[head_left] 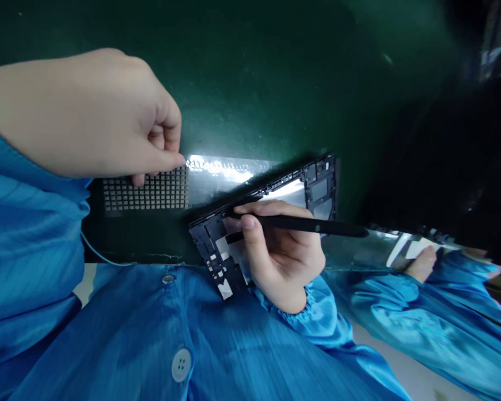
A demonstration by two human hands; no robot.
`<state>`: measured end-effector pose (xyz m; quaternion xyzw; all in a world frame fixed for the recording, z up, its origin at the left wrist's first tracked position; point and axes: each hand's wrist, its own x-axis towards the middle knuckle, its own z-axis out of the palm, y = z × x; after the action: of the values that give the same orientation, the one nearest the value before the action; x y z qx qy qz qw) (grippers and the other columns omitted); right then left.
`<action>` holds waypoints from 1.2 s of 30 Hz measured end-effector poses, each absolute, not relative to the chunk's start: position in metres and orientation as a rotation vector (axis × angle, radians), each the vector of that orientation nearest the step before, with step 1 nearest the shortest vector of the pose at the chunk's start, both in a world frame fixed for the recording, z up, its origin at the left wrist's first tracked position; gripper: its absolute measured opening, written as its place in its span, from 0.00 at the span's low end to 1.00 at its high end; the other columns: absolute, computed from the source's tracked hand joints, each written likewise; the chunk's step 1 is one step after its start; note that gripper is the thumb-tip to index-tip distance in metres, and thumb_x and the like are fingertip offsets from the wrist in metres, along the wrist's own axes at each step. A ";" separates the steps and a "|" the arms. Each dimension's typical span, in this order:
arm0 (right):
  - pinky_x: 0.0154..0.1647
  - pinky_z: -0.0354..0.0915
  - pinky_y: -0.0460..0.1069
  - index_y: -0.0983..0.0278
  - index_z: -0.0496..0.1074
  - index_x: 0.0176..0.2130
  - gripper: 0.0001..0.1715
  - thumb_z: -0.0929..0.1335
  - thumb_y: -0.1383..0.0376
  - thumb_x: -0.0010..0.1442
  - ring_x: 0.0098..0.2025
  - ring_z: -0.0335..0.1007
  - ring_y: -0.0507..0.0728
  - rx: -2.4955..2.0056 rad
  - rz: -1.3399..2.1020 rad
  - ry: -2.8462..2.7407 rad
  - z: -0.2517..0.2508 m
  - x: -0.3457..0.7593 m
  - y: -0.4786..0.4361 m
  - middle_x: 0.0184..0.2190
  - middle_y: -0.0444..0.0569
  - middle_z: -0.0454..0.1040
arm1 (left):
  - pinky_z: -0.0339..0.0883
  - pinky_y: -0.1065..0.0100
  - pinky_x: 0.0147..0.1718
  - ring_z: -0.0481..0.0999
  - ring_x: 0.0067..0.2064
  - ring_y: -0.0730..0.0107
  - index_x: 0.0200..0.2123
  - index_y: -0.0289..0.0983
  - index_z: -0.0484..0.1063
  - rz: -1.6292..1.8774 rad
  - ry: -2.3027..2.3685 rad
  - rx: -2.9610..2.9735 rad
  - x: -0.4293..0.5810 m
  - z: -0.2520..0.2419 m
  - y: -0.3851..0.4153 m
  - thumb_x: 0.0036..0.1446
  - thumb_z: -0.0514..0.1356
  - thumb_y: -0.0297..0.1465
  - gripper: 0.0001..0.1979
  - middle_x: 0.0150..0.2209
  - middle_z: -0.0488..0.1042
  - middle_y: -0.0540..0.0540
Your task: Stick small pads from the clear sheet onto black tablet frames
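My right hand [275, 256] grips a slim black stylus [309, 224], and its tip rests on a black device frame [319, 184] with cut-outs and silver and white patches. The frame lies tilted across the green mat [234, 83], partly hidden under my right hand. My left hand [108, 117] is curled above a grey perforated grid sheet [146, 189], with its fingertips at the sheet's edge and a shiny clear film [221, 172]. I cannot tell whether those fingers pinch the film.
My blue striped smock [108, 328] fills the lower left, and a thin blue cord [102, 255] runs beside it. At the right, another person's hand [421, 263] in a blue sleeve [401, 295] works over a pale sheet. A dark area fills the upper right.
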<state>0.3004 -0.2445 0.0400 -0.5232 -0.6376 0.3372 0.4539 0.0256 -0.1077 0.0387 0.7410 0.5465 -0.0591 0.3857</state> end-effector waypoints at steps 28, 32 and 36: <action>0.42 0.84 0.52 0.56 0.81 0.42 0.12 0.82 0.56 0.65 0.39 0.86 0.56 -1.116 1.443 -1.746 0.049 0.284 -0.137 0.40 0.45 0.88 | 0.76 0.52 0.65 0.81 0.33 0.73 0.37 0.39 0.85 -0.214 1.355 2.023 0.022 0.038 -0.103 0.55 0.55 0.58 0.31 0.22 0.76 0.57; 0.42 0.84 0.51 0.56 0.84 0.45 0.06 0.77 0.67 0.69 0.38 0.84 0.55 -1.243 1.102 -1.407 0.055 0.301 -0.187 0.38 0.45 0.85 | 0.77 0.51 0.65 0.81 0.32 0.71 0.39 0.40 0.86 -0.189 1.366 1.991 0.022 0.036 -0.103 0.54 0.59 0.59 0.31 0.23 0.77 0.57; 0.46 0.85 0.51 0.57 0.82 0.49 0.08 0.76 0.68 0.71 0.42 0.86 0.54 -1.307 0.910 -1.343 0.045 0.311 -0.233 0.41 0.45 0.84 | 0.70 0.27 0.67 0.85 0.37 0.59 0.38 0.38 0.87 -0.074 1.276 1.887 0.017 0.028 -0.101 0.54 0.64 0.61 0.31 0.21 0.75 0.57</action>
<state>0.3112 -0.2326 0.0448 -0.5415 -0.5567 0.3770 0.5047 0.0168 -0.1009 0.0280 0.7523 0.5085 -0.0295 0.4179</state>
